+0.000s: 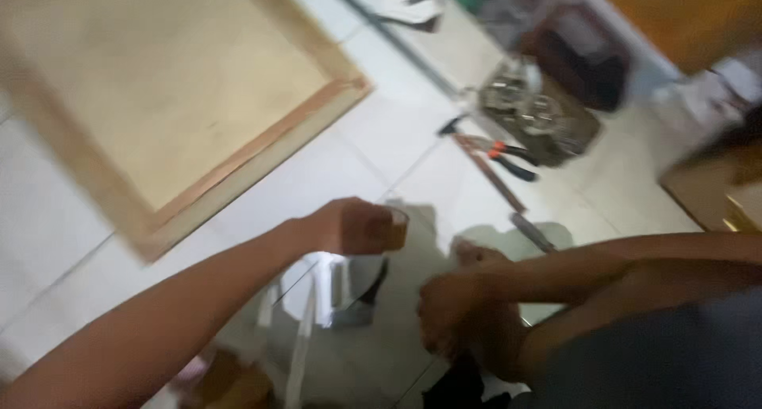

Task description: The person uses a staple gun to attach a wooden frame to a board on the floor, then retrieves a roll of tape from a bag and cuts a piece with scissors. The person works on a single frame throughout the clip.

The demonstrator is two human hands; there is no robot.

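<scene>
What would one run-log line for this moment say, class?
left hand: grips small glass | right hand: low, blurred, hold unclear | floor: wooden frame, pliers

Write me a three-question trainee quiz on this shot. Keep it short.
1. True or false: the left hand holds a small glass of brownish liquid.
2. What lies on the tiled floor upper left: (a) a framed wooden panel, (b) a ladder, (c) a bucket?
3. Which tool with orange-and-black handles lies near the bag of metal parts?

Key: 1 true. 2 a. 3 pliers. The right hand is too blurred to judge its grip.
</scene>
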